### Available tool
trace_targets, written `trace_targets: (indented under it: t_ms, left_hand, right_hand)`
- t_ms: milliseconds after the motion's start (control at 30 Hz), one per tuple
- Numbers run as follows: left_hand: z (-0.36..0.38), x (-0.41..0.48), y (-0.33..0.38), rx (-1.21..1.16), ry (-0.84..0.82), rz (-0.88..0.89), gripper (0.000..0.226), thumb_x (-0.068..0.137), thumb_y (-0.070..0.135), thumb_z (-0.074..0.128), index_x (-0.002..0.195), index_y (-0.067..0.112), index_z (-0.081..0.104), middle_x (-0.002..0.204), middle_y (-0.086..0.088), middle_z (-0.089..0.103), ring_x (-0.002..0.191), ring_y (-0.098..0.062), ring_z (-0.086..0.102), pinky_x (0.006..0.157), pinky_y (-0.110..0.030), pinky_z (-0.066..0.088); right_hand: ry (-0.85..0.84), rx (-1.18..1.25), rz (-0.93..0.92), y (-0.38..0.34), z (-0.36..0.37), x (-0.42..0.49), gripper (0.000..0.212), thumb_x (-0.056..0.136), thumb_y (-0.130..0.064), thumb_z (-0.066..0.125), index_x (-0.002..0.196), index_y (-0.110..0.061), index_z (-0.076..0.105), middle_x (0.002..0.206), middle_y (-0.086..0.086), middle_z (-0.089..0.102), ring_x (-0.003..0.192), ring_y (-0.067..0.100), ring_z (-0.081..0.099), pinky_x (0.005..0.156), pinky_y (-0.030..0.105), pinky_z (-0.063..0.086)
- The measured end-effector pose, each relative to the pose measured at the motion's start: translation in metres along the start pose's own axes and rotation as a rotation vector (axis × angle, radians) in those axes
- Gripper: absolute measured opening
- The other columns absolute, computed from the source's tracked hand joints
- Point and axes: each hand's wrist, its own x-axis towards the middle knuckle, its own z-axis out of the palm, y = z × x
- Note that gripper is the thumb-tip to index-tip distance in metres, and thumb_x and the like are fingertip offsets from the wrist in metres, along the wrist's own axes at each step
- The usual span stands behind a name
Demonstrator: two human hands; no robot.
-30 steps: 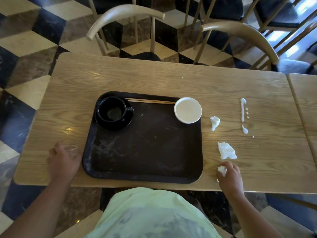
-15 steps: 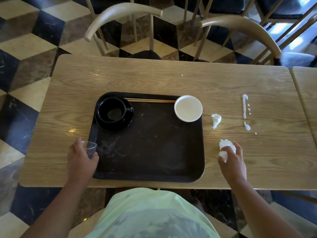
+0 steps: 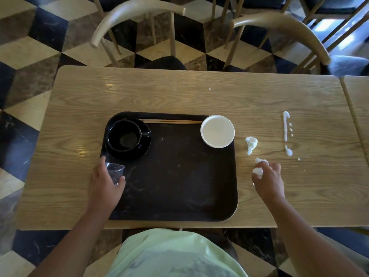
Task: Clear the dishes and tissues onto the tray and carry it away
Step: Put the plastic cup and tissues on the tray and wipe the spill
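A dark tray (image 3: pixel 179 186) lies on the wooden table (image 3: pixel 179 96). On it stand a black cup on its saucer (image 3: pixel 127 138) at the far left, chopsticks (image 3: pixel 169 121) along the far edge, and a white bowl (image 3: pixel 217 131) at the far right corner. My left hand (image 3: pixel 105 184) holds a clear plastic cup (image 3: pixel 114 172) over the tray's left edge. My right hand (image 3: pixel 267 180) is closed on crumpled white tissues (image 3: pixel 258 169) to the right of the tray. Another crumpled tissue (image 3: pixel 251 144) lies loose on the table beyond it.
A streak and drops of white spill (image 3: pixel 286 126) mark the table at the right. Two wooden chairs (image 3: pixel 137 11) (image 3: pixel 279 25) stand at the far side. A second table (image 3: pixel 357 108) adjoins on the right. The floor is checkered.
My left hand has lifted the clear cup from the table's left side and brought it over the tray. My right hand has gathered the two nearer tissues and moved slightly forward.
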Motion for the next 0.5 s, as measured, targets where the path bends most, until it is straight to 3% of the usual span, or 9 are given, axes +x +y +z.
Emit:
trace_targets:
  t_ms: [167,267,500]
  left_hand:
    - [0.006,0.005,0.008,-0.025,-0.056,-0.022,0.087,0.083,0.02,0.074,0.152,0.009,0.021,0.145,-0.022,0.043,0.129,-0.039,0.047,0.098,-0.052,0.05]
    - [0.007,0.007,0.008,-0.022,-0.072,-0.054,0.087,0.083,0.021,0.074,0.152,0.008,0.022,0.144,-0.021,0.044,0.129,-0.038,0.048,0.099,-0.05,0.05]
    - [0.009,0.005,-0.002,-0.044,-0.102,-0.108,0.088,0.084,0.023,0.073,0.153,0.012,0.019,0.148,-0.019,0.04,0.133,-0.035,0.047,0.099,-0.048,0.051]
  right_hand:
    - [0.105,0.038,-0.051,-0.029,-0.006,0.022,0.036,0.087,-0.005,0.064,0.119,-0.018,0.054,0.134,0.013,0.037,0.075,0.028,0.055,0.065,0.036,0.05]
    - [0.083,0.045,-0.09,-0.042,-0.004,0.036,0.044,0.087,-0.003,0.063,0.126,-0.02,0.051,0.134,0.014,0.035,0.076,0.031,0.054,0.071,0.042,0.054]
    - [-0.021,-0.007,-0.036,-0.059,0.004,0.061,0.057,0.087,-0.01,0.061,0.137,-0.034,0.046,0.135,0.013,0.03,0.077,0.035,0.051,0.077,0.041,0.05]
